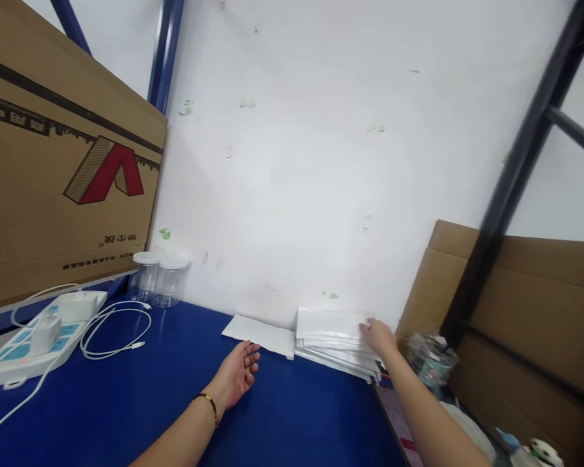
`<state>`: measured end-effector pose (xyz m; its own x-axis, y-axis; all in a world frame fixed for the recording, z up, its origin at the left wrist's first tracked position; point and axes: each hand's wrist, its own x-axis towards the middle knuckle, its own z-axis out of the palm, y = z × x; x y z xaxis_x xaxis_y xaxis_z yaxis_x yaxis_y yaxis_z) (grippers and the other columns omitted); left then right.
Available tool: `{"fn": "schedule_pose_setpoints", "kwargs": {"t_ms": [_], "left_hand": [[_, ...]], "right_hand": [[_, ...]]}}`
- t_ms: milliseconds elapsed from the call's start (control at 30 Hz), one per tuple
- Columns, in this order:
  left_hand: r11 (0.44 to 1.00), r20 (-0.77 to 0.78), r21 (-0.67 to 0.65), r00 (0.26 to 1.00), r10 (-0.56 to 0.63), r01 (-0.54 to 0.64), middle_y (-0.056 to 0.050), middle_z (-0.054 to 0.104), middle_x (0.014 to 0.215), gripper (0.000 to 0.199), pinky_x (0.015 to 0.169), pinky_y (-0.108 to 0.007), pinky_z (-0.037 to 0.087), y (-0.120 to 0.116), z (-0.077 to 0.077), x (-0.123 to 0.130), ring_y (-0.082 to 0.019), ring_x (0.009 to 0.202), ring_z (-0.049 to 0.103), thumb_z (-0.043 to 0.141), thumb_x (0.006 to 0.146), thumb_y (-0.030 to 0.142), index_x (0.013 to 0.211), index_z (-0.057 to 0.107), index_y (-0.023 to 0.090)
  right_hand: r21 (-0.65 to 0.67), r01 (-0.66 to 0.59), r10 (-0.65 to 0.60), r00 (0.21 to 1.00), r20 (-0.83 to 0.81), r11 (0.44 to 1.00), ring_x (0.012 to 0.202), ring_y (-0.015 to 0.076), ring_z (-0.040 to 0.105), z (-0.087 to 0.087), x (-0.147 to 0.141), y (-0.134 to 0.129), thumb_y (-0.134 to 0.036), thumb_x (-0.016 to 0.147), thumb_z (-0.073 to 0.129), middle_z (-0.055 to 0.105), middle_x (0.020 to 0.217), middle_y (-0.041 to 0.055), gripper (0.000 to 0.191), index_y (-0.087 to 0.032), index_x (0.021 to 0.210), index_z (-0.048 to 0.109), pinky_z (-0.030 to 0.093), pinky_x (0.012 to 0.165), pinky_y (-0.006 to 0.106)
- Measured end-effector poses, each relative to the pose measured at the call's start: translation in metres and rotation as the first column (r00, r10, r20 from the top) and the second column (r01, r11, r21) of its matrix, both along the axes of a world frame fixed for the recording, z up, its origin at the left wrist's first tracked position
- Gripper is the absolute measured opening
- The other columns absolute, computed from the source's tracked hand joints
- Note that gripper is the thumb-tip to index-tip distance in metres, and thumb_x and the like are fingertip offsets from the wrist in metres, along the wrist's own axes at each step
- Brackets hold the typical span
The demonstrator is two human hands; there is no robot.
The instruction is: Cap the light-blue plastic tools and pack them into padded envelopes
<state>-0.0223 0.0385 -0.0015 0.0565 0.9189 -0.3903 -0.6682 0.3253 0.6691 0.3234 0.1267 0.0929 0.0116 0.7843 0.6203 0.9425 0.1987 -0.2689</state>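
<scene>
Step in hand, as judged: the right hand point(378, 337) is handling the stack of white packets point(327, 324), which is lying just left of its fingers. Its fingertips are meeting the top packet's right end; cannot tell whether they are pinching. The left hand point(242, 375) is holding nothing, fingers loosely curled and apart, palm turned up; a single white packet point(263, 333) is lying just beyond its fingertips. Next move is probably calling for separating one layer cleanly. Containers: two lidded clear jars point(170, 282) are standing left of the left hand, no contents showing; packet contents are staying hidden.
</scene>
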Motion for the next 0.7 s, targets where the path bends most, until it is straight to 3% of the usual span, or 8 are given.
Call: {"fn": "schedule_pose_setpoints", "kwargs": {"t_ms": [100, 167, 233, 300, 433, 533, 600, 700], "left_hand": [[0.995, 0.027, 0.005, 0.995, 0.097, -0.097, 0.004, 0.053, 0.064, 0.022, 0.036, -0.013, 0.027, 0.002, 0.002, -0.002, -0.004, 0.042, 0.046, 0.054, 0.08, 0.032, 0.094, 0.056, 0.016], [0.983, 0.0, 0.048, 0.985, 0.175, -0.174, 0.003, 0.053, 0.066, 0.024, 0.036, -0.014, 0.026, 0.003, 0.004, -0.004, -0.004, 0.043, 0.045, 0.058, 0.075, 0.031, 0.094, 0.055, 0.016], [0.963, -0.123, 0.128, 0.959, 0.254, -0.238, 0.003, 0.054, 0.07, 0.028, 0.038, -0.015, 0.027, 0.004, 0.005, -0.008, -0.005, 0.045, 0.046, 0.059, 0.072, 0.03, 0.096, 0.054, 0.017], [0.933, -0.353, 0.274, 0.878, 0.323, -0.233, 0.001, 0.054, 0.074, 0.03, 0.041, -0.018, 0.031, 0.004, 0.007, -0.013, -0.008, 0.051, 0.049, 0.055, 0.071, 0.028, 0.1, 0.053, 0.018], [0.817, -0.765, 0.574, 0.393, 0.51, 0.056, -0.006, 0.057, 0.098, 0.045, 0.07, -0.029, 0.047, -0.001, 0.013, -0.025, -0.017, 0.081, 0.058, 0.053, 0.065, 0.021, 0.11, 0.051, 0.019], [0.748, -0.806, 0.571, 0.06, 0.588, 0.338, -0.009, 0.045, 0.13, 0.07, 0.103, -0.041, 0.029, -0.009, 0.017, -0.031, -0.027, 0.123, 0.039, 0.064, 0.058, 0.023, 0.126, 0.045, 0.024], [0.725, -0.824, 0.486, -0.019, 0.566, 0.488, -0.009, 0.039, 0.138, 0.083, 0.111, -0.047, 0.01, -0.015, 0.017, -0.032, -0.031, 0.134, 0.021, 0.074, 0.049, 0.026, 0.127, 0.046, 0.026], [0.658, -0.879, 0.389, 0.047, 0.474, 0.645, -0.01, 0.049, 0.129, 0.083, 0.11, -0.05, -0.005, -0.025, 0.014, -0.029, -0.037, 0.133, 0.023, 0.083, 0.035, 0.032, 0.114, 0.059, 0.027]], "right_hand": [[0.033, 0.0, -0.001, 0.999, 0.053, 0.999, 0.105, 0.0377, 0.049, -0.007, -0.035, 0.0, -0.035, 0.082, 0.041, 0.058, 0.11, 0.0235, 0.039, -0.012, 0.108, 0.06, 0.031, 0.086, 0.053], [-0.013, -0.153, 0.153, 0.978, 0.144, 0.988, 0.109, 0.0289, 0.049, -0.02, -0.074, -0.007, -0.036, 0.081, 0.045, 0.06, 0.114, 0.0125, 0.036, -0.02, 0.111, 0.059, 0.03, 0.095, 0.045], [-0.185, -0.401, 0.441, 0.831, 0.34, 0.897, 0.111, 0.0272, 0.049, -0.039, -0.118, -0.015, -0.037, 0.081, 0.048, 0.06, 0.117, 0.0105, 0.038, -0.021, 0.114, 0.057, 0.024, 0.101, 0.045], [-0.31, -0.421, 0.522, 0.705, 0.48, 0.853, 0.12, 0.0313, 0.042, -0.06, -0.158, -0.02, -0.034, 0.074, 0.057, 0.055, 0.125, 0.0168, 0.054, -0.013, 0.123, 0.051, 0.017, 0.105, 0.046], [-0.379, -0.355, 0.515, 0.674, 0.529, 0.854, 0.103, 0.0341, 0.057, -0.085, -0.206, -0.015, -0.01, 0.073, 0.052, 0.065, 0.103, 0.024, 0.036, -0.001, 0.107, 0.059, 0.031, 0.095, 0.046], [-0.412, -0.341, 0.529, 0.651, 0.544, 0.845, 0.081, 0.0287, 0.065, -0.084, -0.214, -0.018, -0.005, 0.08, 0.041, 0.069, 0.084, 0.0184, 0.026, -0.006, 0.094, 0.063, 0.042, 0.079, 0.04], [-0.421, -0.345, 0.538, 0.639, 0.55, 0.839, 0.08, 0.0284, 0.065, -0.082, -0.21, -0.035, -0.008, 0.083, 0.041, 0.069, 0.085, 0.0177, 0.025, -0.008, 0.095, 0.063, 0.044, 0.073, 0.037], [-0.432, -0.37, 0.564, 0.621, 0.544, 0.823, 0.082, 0.0263, 0.065, -0.08, -0.193, -0.082, -0.013, 0.083, 0.044, 0.069, 0.089, 0.014, 0.025, -0.013, 0.103, 0.06, 0.046, 0.069, 0.032]]}}
